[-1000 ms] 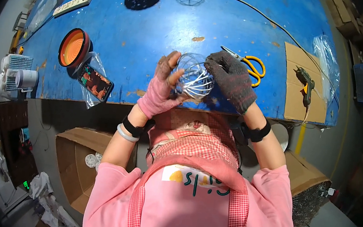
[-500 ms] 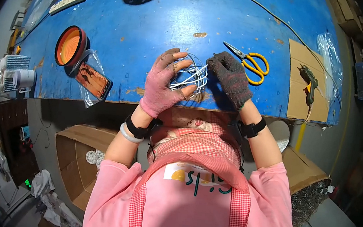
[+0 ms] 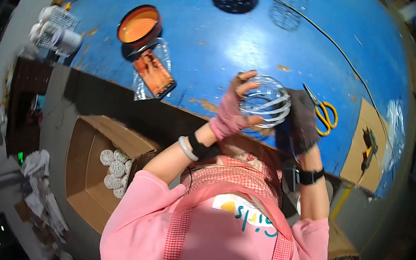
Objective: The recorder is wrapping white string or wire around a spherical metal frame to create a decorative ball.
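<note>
Blue counter point(image 3: 218, 43), scuffed, with grey floor below its near edge. Open cardboard box point(image 3: 94, 168) on the floor at the person's left holds a cluster of round white wire pieces point(image 3: 112, 167), so some look finished. Orange-lined round tub point(image 3: 139, 25) on the counter; contents not readable. Clear bag point(image 3: 155, 74) beside it holds an orange pack. Wire ball point(image 3: 266, 103) held above the counter edge, seemingly mid-shaping: left hand point(image 3: 233, 112) curled around one side, right hand point(image 3: 302, 121), gloved, closed on the other. Yellow-handled scissors point(image 3: 324, 113) lie just right.

One wire ball point(image 3: 266, 102) held in two hands, one pair of scissors point(image 3: 321, 113), one orange bowl point(image 3: 139, 25), two cardboard boxes point(image 3: 94, 168)
</note>
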`<state>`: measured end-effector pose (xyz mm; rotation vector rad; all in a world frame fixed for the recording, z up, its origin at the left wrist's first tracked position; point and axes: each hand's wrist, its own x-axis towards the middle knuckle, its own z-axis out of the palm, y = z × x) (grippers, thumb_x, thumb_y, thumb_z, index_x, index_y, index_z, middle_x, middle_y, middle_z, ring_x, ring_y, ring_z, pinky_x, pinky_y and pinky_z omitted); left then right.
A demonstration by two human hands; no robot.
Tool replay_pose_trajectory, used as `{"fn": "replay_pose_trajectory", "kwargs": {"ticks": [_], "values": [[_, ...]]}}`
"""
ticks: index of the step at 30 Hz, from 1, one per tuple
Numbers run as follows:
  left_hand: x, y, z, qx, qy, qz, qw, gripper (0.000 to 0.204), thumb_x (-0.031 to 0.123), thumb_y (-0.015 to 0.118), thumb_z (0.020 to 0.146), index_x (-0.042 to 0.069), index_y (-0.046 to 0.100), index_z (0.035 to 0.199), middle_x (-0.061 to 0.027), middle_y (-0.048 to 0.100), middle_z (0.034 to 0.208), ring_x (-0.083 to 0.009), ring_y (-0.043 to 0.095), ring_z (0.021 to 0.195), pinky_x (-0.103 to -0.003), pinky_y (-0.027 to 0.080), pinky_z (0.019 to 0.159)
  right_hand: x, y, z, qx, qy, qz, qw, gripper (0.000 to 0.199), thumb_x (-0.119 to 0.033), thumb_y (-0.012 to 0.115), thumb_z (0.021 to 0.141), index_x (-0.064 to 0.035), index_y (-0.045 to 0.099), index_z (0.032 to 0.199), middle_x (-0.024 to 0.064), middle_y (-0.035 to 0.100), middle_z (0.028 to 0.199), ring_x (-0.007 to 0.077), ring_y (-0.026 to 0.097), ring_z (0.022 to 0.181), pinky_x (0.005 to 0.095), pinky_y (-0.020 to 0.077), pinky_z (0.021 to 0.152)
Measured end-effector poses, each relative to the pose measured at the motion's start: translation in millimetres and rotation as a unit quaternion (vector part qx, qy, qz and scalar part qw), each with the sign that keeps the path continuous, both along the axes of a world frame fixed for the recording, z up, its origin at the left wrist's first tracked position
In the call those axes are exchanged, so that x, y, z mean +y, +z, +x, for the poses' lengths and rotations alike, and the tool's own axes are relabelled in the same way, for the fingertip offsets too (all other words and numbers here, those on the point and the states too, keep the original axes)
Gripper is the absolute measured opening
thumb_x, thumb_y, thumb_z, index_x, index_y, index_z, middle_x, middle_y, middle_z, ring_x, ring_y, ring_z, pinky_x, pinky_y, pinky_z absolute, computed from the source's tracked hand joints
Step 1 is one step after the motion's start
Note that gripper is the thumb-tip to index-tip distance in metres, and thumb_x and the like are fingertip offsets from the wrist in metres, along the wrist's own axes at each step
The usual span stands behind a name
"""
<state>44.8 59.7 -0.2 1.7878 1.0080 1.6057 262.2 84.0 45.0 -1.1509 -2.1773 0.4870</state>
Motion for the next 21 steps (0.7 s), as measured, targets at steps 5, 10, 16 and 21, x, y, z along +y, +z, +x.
{"fn": "replay_pose_trajectory", "kwargs": {"ticks": [5,10,16,21], "values": [[-1.1,34.6,6.1,0.048,-0.022,-0.078,0.996,0.085,0.047,0.085,0.068,0.012,0.053,0.138,-0.0155,0.047,0.143,-0.0371,0.044,0.134,-0.046,0.037,0.111,-4.5,24.6,-8.2,0.215,-0.171,-0.184,0.944,0.023,-0.01,0.069,0.086,-0.0003,0.068,0.107,0.0144,0.067,0.092,0.0224,0.065,0.083,0.0333,0.0517,0.076],[23.2,53.8,16.4,0.202,-0.09,-0.05,0.974,0.072,0.032,0.087,0.065,0.009,0.061,0.129,-0.0178,0.059,0.128,-0.0373,0.054,0.123,-0.045,0.045,0.105,-14.7,28.3,-16.5,0.218,-0.12,-0.198,0.948,0.013,-0.012,0.068,0.089,-0.0011,0.067,0.096,0.01,0.068,0.086,0.0176,0.065,0.076,0.0321,0.0498,0.067],[20.2,55.2,13.8,0.214,-0.082,-0.023,0.973,0.063,0.029,0.084,0.064,0.009,0.063,0.121,-0.0135,0.063,0.122,-0.0357,0.056,0.119,-0.044,0.046,0.103,1.3,42.6,-2.6,0.165,-0.148,-0.155,0.963,0.014,-0.017,0.069,0.09,-0.0028,0.068,0.093,0.0097,0.07,0.083,0.0186,0.066,0.074,0.0311,0.0506,0.068],[17.2,57.9,19.0,0.226,-0.098,0.01,0.969,0.06,0.028,0.084,0.064,0.009,0.062,0.116,-0.0115,0.063,0.119,-0.0362,0.057,0.117,-0.046,0.046,0.102,16.3,34.7,28.2,0.205,-0.213,-0.213,0.931,0.013,-0.018,0.066,0.095,-0.0051,0.069,0.095,0.0013,0.068,0.08,0.0069,0.058,0.07,0.0255,0.0474,0.061]]}}
